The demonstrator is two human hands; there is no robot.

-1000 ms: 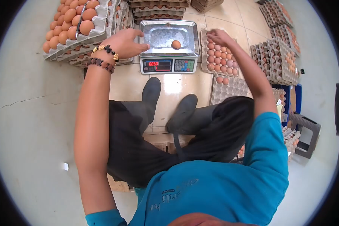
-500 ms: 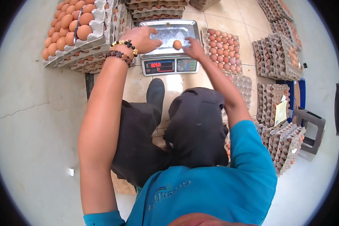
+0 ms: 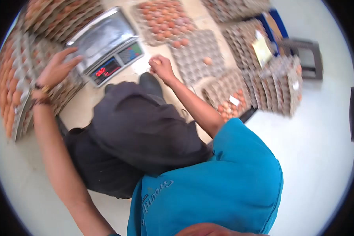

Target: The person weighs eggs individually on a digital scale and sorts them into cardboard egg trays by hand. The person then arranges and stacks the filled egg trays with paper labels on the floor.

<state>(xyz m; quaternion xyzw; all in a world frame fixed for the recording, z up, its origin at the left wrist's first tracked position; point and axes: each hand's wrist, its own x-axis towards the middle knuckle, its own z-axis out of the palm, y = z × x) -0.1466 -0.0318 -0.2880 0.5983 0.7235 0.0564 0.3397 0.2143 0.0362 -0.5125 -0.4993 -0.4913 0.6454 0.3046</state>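
My left hand (image 3: pixel 61 69) is open, fingers spread, beside the left edge of the digital scale (image 3: pixel 106 39). The scale's metal pan holds nothing, and its red display is lit but blurred. My right hand (image 3: pixel 163 69) is closed around an egg (image 3: pixel 156 61), which shows in part between the fingers. It is just right of the scale's keypad. Near that hand lies a grey egg tray (image 3: pixel 194 55) with a few eggs in it, one of them a brown egg (image 3: pixel 207 60). Behind it, a full tray of brown eggs (image 3: pixel 167 19) sits on the floor.
Stacked egg trays (image 3: pixel 19 86) rise at the left, with another stack (image 3: pixel 63 19) behind the scale. On the right stand more tray stacks (image 3: pixel 279 84) and a grey plastic stool (image 3: pixel 312 59). A partly filled tray (image 3: pixel 214 88) bears a white label. My boot (image 3: pixel 150 84) is near the scale.
The egg on the scale's pan is gone from there, and my right hand now holds an egg off the scale. My left hand has drawn back leftward. The view has swung right.
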